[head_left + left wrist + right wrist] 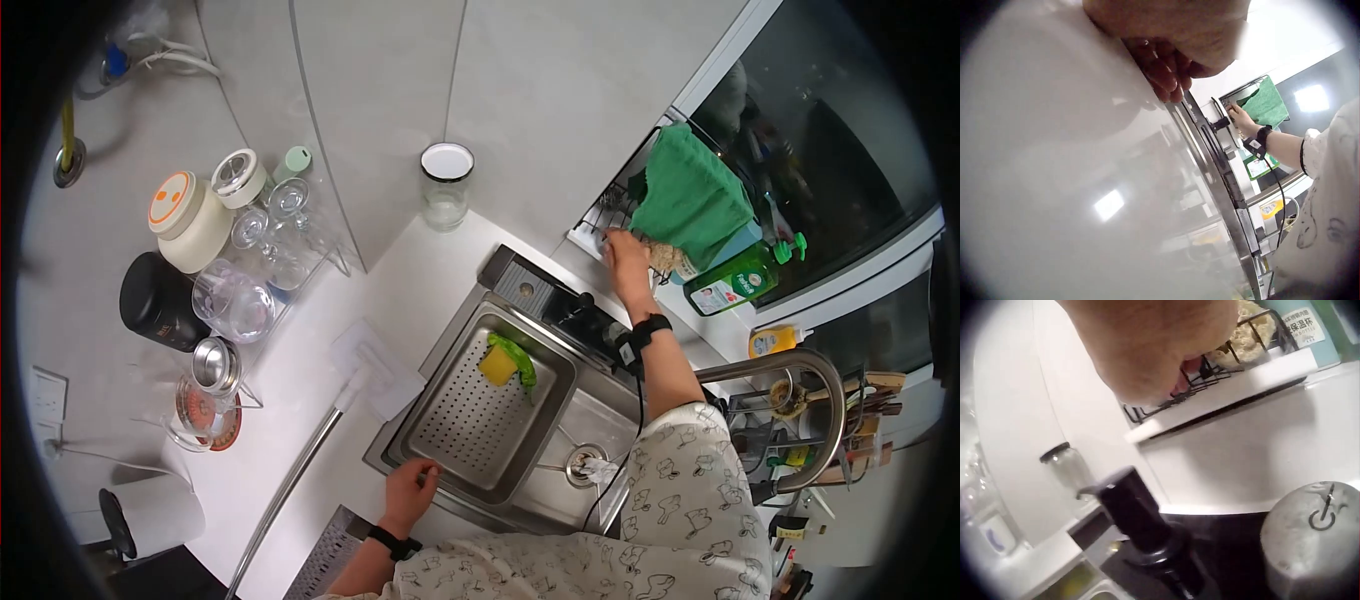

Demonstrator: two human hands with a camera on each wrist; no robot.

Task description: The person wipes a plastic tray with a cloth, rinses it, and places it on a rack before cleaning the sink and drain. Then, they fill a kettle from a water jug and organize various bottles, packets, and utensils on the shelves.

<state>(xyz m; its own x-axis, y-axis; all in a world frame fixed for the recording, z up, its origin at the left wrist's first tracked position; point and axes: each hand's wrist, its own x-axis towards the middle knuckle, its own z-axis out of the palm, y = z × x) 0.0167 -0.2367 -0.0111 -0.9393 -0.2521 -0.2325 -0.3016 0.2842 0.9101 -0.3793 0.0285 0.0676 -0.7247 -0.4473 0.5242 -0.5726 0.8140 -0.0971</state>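
Note:
At the window ledge my right hand (628,268) reaches into a black wire rack (1210,375) beside a beige mesh scrubber (1249,334); its fingertips are mostly hidden, and whether they hold anything does not show. A green cloth (695,190) hangs over the same rack. My left hand (408,492) hovers or rests by the near rim of the sink (400,440), fingers loosely curled with nothing in them. Inside the perforated basin (465,410) lie a yellow sponge (497,366) and a bright green item (517,358).
Green soap bottle (735,282) and yellow bottle (775,341) stand right of the rack, near the curved faucet (835,420). A lidded glass jar (445,190) stands at the back corner. Glasses (232,300) and containers line the left; a long-handled squeegee (300,465) lies on the counter.

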